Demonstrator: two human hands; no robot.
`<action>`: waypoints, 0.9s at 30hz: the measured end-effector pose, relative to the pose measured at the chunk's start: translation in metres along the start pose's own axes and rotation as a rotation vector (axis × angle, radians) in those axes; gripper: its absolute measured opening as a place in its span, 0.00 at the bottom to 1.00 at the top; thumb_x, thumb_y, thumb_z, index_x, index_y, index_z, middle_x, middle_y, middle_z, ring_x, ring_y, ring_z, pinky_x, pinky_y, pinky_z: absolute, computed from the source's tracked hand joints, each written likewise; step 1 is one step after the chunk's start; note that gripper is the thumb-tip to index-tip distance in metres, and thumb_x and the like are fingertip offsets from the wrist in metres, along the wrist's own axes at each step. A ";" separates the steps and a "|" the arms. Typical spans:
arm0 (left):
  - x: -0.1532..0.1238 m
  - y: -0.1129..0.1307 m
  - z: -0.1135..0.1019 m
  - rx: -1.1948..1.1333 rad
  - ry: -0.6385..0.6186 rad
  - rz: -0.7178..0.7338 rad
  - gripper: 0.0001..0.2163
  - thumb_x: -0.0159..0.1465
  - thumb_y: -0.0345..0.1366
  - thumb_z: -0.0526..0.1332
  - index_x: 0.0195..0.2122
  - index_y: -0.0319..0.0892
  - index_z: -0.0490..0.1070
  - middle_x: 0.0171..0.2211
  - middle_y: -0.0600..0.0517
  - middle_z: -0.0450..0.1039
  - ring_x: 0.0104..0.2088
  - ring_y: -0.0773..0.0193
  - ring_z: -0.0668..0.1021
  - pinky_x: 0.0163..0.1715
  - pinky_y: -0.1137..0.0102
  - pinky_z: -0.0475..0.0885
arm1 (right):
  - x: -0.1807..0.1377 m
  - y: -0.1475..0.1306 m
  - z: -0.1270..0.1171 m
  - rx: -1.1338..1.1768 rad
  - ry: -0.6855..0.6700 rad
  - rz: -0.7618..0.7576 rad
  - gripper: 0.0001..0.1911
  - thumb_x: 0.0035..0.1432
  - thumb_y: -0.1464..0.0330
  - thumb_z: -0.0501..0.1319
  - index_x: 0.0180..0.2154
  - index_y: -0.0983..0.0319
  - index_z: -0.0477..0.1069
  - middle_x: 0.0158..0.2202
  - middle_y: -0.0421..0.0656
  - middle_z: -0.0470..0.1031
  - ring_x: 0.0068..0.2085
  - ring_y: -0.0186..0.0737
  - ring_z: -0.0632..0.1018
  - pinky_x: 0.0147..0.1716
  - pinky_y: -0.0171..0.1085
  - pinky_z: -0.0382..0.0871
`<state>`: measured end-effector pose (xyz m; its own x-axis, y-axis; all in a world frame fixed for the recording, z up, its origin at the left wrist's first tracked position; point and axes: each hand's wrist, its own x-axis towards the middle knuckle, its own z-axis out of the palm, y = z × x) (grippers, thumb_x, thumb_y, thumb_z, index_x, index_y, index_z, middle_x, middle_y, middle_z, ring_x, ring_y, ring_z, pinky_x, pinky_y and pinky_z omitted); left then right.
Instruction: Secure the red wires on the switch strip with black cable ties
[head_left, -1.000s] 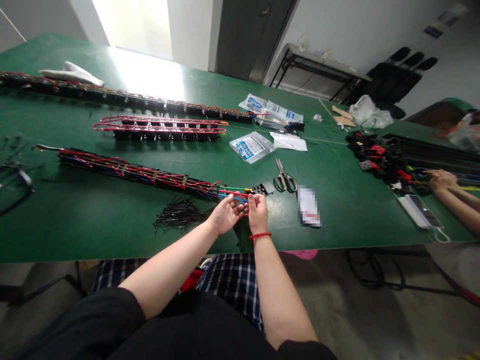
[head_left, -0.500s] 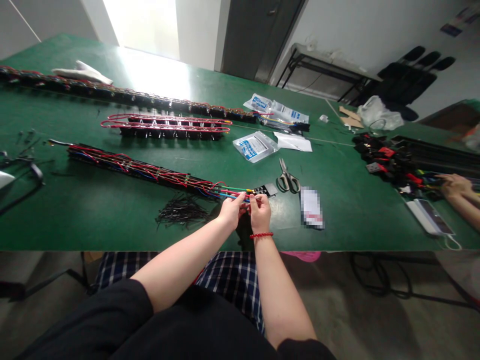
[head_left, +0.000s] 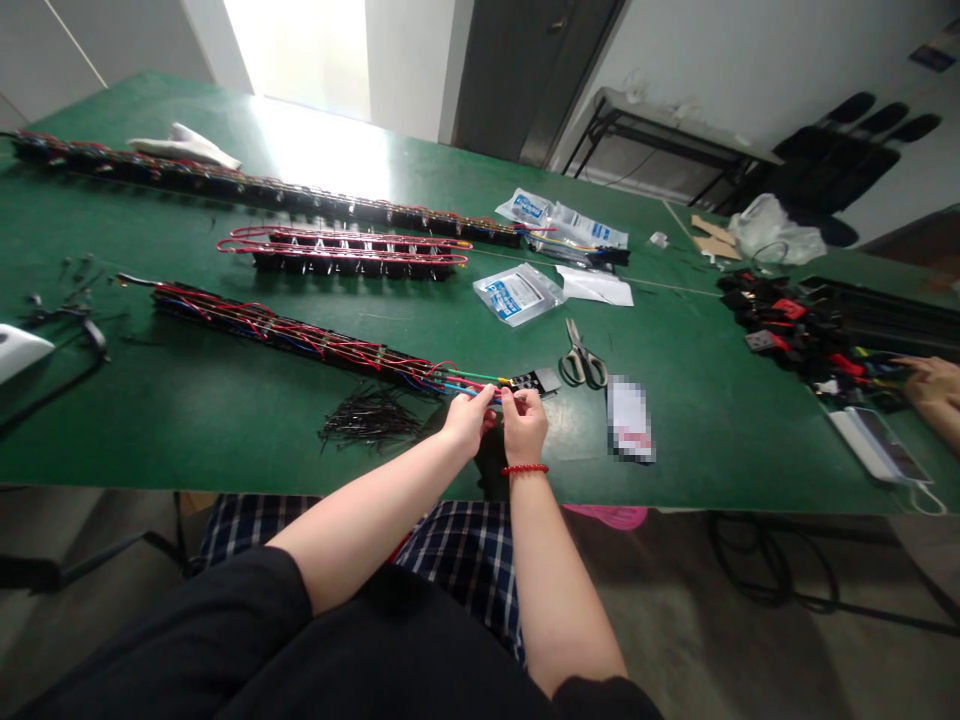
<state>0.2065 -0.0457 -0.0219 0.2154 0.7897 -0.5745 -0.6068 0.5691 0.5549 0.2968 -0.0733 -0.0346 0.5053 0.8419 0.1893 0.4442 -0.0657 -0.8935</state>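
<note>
My left hand [head_left: 466, 420] is closed on the coloured wires [head_left: 454, 384] at the right end of a long black strip [head_left: 300, 337] wrapped with red and blue wires. Right beside it, my right hand [head_left: 523, 420], with a red bead bracelet above the wrist, pinches the wire ends; the fingertips hide the exact spot. A green wire [head_left: 484, 376] runs just beyond my fingers towards a small black-and-silver piece [head_left: 534, 383] lying on the table. Below the strip is a pile of thin black cable ties [head_left: 371, 418].
Scissors [head_left: 581, 358] and a blurred white card [head_left: 630, 418] lie right of my hands. Beyond are plastic packets [head_left: 519, 294] and two more wired strips [head_left: 360, 253]. At the far right, another person's hand [head_left: 934, 388] is near black-and-red connectors [head_left: 780, 320] and a phone-like device [head_left: 881, 445].
The view has shifted slightly, so the table things appear a little further right. My hands keep nearly the same grip on the wires. The other person's hand appears further right.
</note>
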 end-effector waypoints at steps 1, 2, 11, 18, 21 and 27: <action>-0.002 0.001 -0.001 -0.008 -0.007 -0.008 0.07 0.67 0.36 0.64 0.36 0.37 0.73 0.23 0.56 0.71 0.18 0.74 0.70 0.21 0.77 0.63 | 0.002 0.001 0.000 0.080 -0.029 0.032 0.23 0.56 0.46 0.61 0.27 0.57 0.62 0.23 0.34 0.64 0.26 0.34 0.67 0.30 0.34 0.63; -0.004 0.001 -0.002 -0.008 -0.020 -0.024 0.09 0.68 0.39 0.62 0.36 0.38 0.73 0.24 0.54 0.72 0.19 0.73 0.71 0.22 0.77 0.65 | 0.004 0.003 0.000 0.151 -0.054 0.054 0.25 0.55 0.44 0.62 0.26 0.57 0.61 0.23 0.34 0.63 0.26 0.33 0.66 0.29 0.33 0.62; -0.030 0.053 -0.039 0.909 -0.315 0.611 0.12 0.59 0.38 0.70 0.22 0.44 0.71 0.27 0.49 0.71 0.37 0.56 0.76 0.48 0.65 0.69 | 0.019 0.007 -0.002 0.280 -0.237 0.175 0.33 0.47 0.39 0.67 0.22 0.57 0.55 0.16 0.29 0.52 0.19 0.27 0.54 0.20 0.32 0.48; -0.011 0.075 -0.044 1.202 -0.312 0.861 0.08 0.54 0.37 0.72 0.31 0.47 0.73 0.38 0.45 0.74 0.51 0.45 0.71 0.63 0.55 0.56 | 0.014 -0.002 0.000 0.236 -0.279 0.265 0.32 0.47 0.38 0.65 0.20 0.59 0.64 0.15 0.36 0.66 0.18 0.33 0.70 0.18 0.32 0.59; -0.007 0.072 -0.049 1.354 -0.265 0.916 0.07 0.58 0.40 0.70 0.33 0.47 0.73 0.40 0.44 0.74 0.50 0.45 0.71 0.60 0.54 0.58 | 0.008 -0.001 0.000 0.185 -0.211 0.231 0.31 0.48 0.38 0.65 0.22 0.59 0.66 0.16 0.37 0.69 0.19 0.33 0.70 0.19 0.32 0.60; 0.002 0.071 -0.056 1.621 -0.162 0.969 0.08 0.64 0.44 0.64 0.36 0.46 0.74 0.41 0.45 0.74 0.49 0.47 0.71 0.55 0.54 0.60 | 0.004 0.003 -0.001 0.165 -0.192 0.165 0.30 0.51 0.38 0.63 0.25 0.59 0.66 0.19 0.37 0.73 0.21 0.34 0.72 0.20 0.32 0.62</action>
<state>0.1211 -0.0170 -0.0174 0.4066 0.8814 0.2402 0.6391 -0.4623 0.6147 0.3011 -0.0706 -0.0366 0.4044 0.9141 -0.0303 0.2337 -0.1353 -0.9628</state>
